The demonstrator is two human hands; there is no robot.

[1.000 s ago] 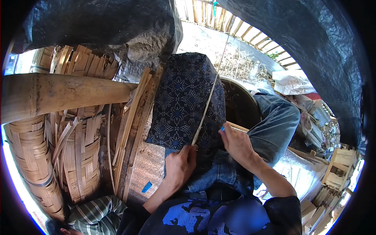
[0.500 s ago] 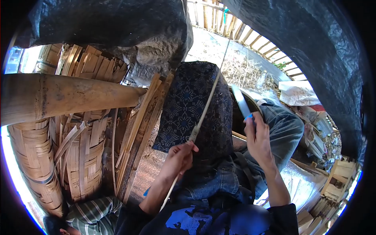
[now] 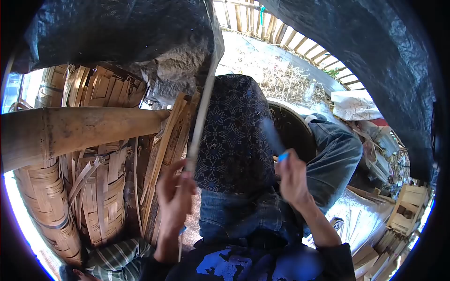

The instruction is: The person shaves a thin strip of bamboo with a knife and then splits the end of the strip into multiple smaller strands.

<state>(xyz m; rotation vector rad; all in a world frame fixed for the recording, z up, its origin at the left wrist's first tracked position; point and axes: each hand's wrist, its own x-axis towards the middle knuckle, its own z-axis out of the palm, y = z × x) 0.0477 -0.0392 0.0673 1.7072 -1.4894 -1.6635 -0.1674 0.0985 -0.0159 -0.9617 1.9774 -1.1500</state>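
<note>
My left hand (image 3: 177,196), slightly blurred, has its fingers around a long, thin bamboo strip (image 3: 200,124). The strip points up and away from me, and its lower end hangs below my wrist. My right hand (image 3: 294,182) grips a knife (image 3: 272,136) by its handle, blue near the blade. The blade is smeared by motion and points up and left, over the right edge of a dark patterned cloth (image 3: 229,136). That cloth lies over my lap. Strip and blade are apart.
Left are a thick bamboo pole (image 3: 93,129), woven bamboo baskets (image 3: 42,196) and upright slats (image 3: 161,164). A round dark container (image 3: 297,133) stands beside my right knee. Dark plastic sheeting (image 3: 126,28) hangs overhead. At lower left is another person's striped garment (image 3: 115,257).
My left hand has moved left and down with the bamboo strip, which now stands steeper. The knife in my right hand has shifted left and down, toward the cloth.
</note>
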